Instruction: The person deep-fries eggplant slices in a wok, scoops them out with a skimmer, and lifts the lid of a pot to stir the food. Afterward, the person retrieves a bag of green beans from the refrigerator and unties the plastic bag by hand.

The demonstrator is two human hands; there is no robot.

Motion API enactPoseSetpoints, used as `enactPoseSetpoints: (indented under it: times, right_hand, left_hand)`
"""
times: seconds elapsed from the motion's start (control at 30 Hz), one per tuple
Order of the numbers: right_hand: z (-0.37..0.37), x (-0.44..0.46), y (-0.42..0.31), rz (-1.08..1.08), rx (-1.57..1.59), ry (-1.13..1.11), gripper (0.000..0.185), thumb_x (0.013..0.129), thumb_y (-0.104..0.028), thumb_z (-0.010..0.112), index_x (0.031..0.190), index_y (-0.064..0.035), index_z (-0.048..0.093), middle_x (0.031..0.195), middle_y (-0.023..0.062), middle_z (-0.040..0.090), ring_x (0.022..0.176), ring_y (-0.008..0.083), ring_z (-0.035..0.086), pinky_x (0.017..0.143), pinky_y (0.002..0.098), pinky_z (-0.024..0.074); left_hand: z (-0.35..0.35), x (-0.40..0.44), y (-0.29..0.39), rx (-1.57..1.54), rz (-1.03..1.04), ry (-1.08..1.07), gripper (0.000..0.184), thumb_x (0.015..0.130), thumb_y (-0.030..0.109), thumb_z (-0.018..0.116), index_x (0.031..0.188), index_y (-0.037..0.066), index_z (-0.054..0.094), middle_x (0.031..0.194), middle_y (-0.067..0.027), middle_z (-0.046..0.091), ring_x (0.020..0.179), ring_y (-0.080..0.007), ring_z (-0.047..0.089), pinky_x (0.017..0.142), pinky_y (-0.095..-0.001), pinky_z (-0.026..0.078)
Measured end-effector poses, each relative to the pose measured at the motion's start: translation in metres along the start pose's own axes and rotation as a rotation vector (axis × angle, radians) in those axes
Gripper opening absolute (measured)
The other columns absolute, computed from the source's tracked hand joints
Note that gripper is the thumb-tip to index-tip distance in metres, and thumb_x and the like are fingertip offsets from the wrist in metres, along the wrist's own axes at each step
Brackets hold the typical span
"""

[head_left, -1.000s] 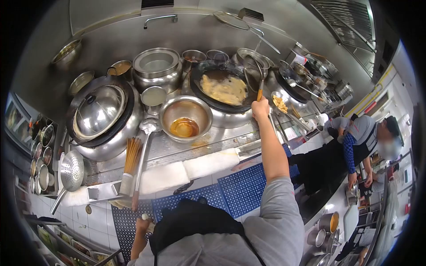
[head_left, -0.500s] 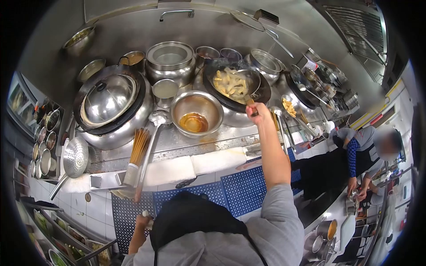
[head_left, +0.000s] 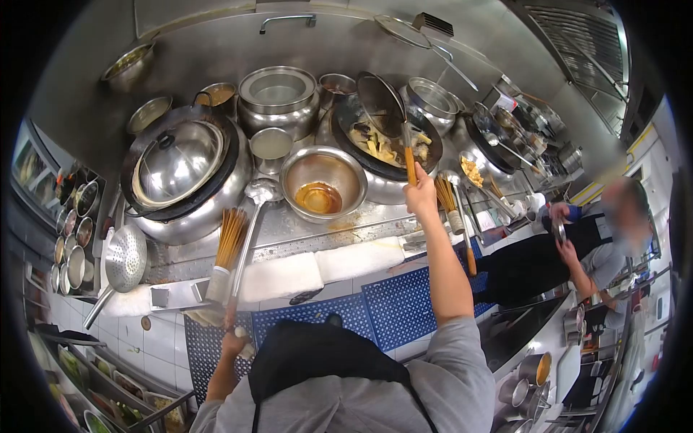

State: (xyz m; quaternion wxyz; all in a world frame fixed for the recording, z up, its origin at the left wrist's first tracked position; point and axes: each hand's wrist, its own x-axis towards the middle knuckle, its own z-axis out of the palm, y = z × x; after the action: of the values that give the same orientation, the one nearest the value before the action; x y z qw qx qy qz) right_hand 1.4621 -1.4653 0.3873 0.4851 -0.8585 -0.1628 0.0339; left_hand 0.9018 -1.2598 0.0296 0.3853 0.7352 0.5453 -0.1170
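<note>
My right hand (head_left: 421, 193) is closed round the wooden handle of a dark, round strainer (head_left: 382, 102). The strainer is tilted steeply over the wok (head_left: 426, 160), its bowl raised towards the back. Pale yellow pieces of food (head_left: 378, 146) and some darker bits lie in the wok below it. Low at the left, my left hand (head_left: 232, 345) is closed on a small bunched white thing (head_left: 246, 345), perhaps a cloth. Just beyond that hand is the handle end of a ladle (head_left: 264, 190), which rests on the counter.
A steel bowl with brown liquid (head_left: 322, 199) stands left of the wok. Farther left are a lidded wok (head_left: 179, 163), a bamboo brush (head_left: 229, 238) and a perforated skimmer (head_left: 125, 258). Folded white towels (head_left: 278, 280) line the front edge. A co-worker (head_left: 592, 238) stands at right.
My right hand has tipped the strainer up from low over the wok, and the food now lies in the wok. My left hand has risen slightly. The co-worker's hands have moved up.
</note>
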Motion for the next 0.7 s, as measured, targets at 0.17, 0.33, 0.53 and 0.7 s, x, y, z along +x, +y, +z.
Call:
enactPoseSetpoints:
  times: [0.17,0.33,0.53,0.7]
  right_hand:
    - [-0.015,-0.024,-0.012,0.100,0.294,-0.116,0.073,0.079,0.003,0.056,0.150,-0.0060,0.040,0.065,0.0047,0.055,0.042,0.0141,0.049,0.036,0.0308,0.0372]
    - [-0.034,-0.017,0.012,0.158,0.259,-0.127,0.071,0.078,0.007,0.055,0.147,-0.0046,0.043,0.065,0.0030,0.053,0.041,0.0123,0.046,0.034,0.0300,0.0339]
    - [-0.057,0.019,0.032,0.061,0.221,0.050,0.065,0.075,0.008,0.050,0.138,-0.0043,0.051,0.063,0.0024,0.054,0.038,0.0115,0.045,0.033,0.0300,0.0342]
    - [-0.055,0.066,0.024,0.051,-0.066,0.261,0.051,0.075,0.004,0.049,0.125,-0.0032,0.059,0.058,0.0032,0.053,0.039,0.0153,0.050,0.033,0.0322,0.0361]
  left_hand:
    - [0.014,0.017,-0.006,0.059,0.031,0.020,0.062,0.065,0.036,0.077,0.110,-0.005,0.066,0.109,-0.0314,0.066,0.108,-0.0426,0.064,0.095,-0.0455,0.050]
    - [0.023,0.027,-0.014,0.107,0.085,-0.090,0.060,0.068,0.036,0.075,0.111,-0.005,0.066,0.110,-0.0319,0.066,0.109,-0.0433,0.063,0.095,-0.0460,0.050]
    - [0.021,0.012,-0.009,0.073,0.116,-0.060,0.052,0.069,0.037,0.074,0.101,-0.005,0.070,0.103,-0.0304,0.068,0.104,-0.0417,0.066,0.090,-0.0452,0.053]
    - [0.008,-0.030,0.013,-0.038,-0.009,-0.037,0.054,0.064,0.034,0.076,0.098,-0.007,0.071,0.096,-0.0281,0.071,0.096,-0.0372,0.070,0.084,-0.0432,0.055]
